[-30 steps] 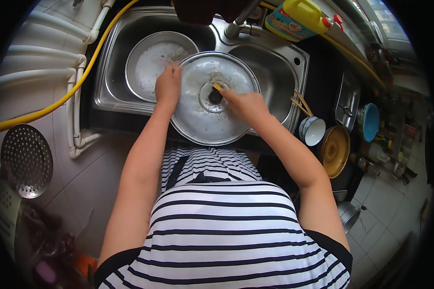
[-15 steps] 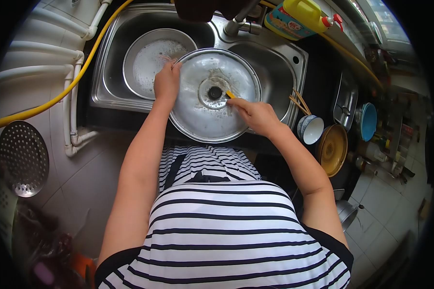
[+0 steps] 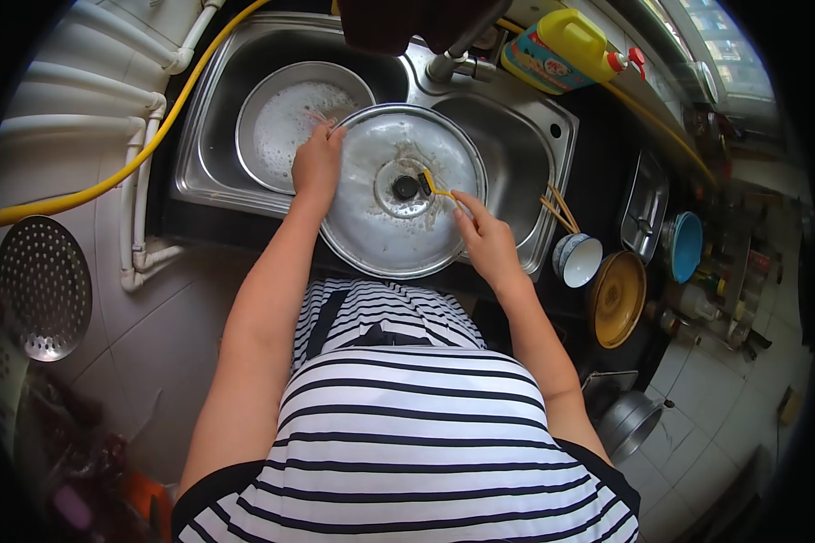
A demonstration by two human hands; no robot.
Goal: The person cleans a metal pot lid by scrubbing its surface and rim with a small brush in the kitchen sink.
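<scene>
Two pinches: left hand (image 3: 318, 167) on the lid (image 3: 360, 213), right hand (image 3: 493, 246) on a yellow brush (image 3: 439, 191), apparently — likely scrubbing; next stroke needs steadiness.

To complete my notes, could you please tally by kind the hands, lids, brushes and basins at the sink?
Hands: 2, left hand and right hand
Lid: 1
Brush: 1
Basin: 1
Total: 5

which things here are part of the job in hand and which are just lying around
Part of the job, it seems:
lid, held by the left hand
yellow tool, held by the right hand
soapy pan, in the sink

Around, untouched:
jug
skimmer
chopsticks
white bowl
blue bowl
</scene>
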